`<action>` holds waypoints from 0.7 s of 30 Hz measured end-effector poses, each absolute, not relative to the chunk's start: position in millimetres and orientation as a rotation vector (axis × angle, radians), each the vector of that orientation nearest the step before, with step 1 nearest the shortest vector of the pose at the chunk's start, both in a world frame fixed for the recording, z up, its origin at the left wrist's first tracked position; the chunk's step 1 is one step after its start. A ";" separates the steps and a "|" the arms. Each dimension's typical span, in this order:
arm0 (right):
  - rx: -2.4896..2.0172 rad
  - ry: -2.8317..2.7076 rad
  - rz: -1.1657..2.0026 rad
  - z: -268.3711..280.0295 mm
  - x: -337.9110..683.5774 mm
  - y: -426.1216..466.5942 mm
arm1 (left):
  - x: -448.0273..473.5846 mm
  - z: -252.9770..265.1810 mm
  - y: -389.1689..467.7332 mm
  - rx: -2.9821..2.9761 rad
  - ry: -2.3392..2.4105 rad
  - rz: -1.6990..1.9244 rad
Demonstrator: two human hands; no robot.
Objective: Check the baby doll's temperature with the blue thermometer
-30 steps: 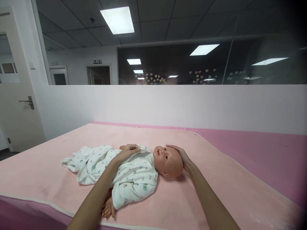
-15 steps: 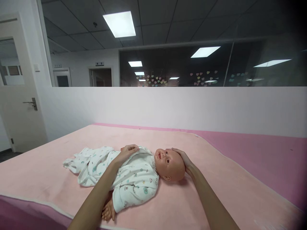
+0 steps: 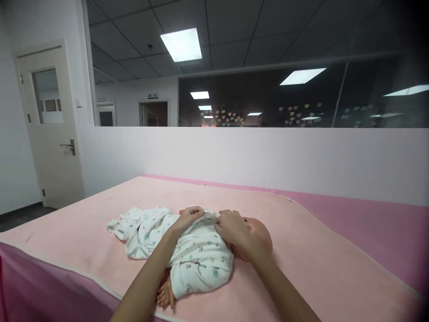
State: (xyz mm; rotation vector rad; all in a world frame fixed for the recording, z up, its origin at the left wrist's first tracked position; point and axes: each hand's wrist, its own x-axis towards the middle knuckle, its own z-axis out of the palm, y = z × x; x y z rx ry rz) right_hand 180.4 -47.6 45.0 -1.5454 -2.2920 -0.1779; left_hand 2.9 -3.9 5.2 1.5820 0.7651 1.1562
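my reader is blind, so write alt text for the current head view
A baby doll in patterned white clothing lies on a pink sheet; a person's left hand touches the clothing while the right hand partly hides its head. Behind stands a white wall below dark glass.

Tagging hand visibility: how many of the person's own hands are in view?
2: the left hand on the doll's white clothes; the right hand in front of the doll's head, partly hiding it.

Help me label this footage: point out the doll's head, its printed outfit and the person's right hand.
Doll's head (image 3: 263,233): head view, on the bare scalp.
Printed outfit (image 3: 200,244): head view, on the cloth over the torso.
Person's right hand (image 3: 233,228): head view, on the back of the hand.
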 end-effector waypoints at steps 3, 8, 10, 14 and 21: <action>-1.696 -2.348 -0.479 32.9 154.0 -34.0 | 3.2 3.3 -1.0 1.436 0.671 1.213; -1.792 -2.293 -0.506 24.0 144.6 -16.5 | 4.2 0.9 3.5 1.309 0.596 1.310; -1.813 -2.283 -0.509 21.6 143.7 -13.0 | 5.0 0.7 3.6 1.352 0.682 1.256; -1.845 -2.260 -0.554 13.9 139.0 -9.8 | 6.4 1.4 1.1 1.511 0.788 1.259; -1.778 -2.195 -0.750 2.2 135.8 -15.9 | 5.8 5.9 -7.7 1.771 0.883 1.125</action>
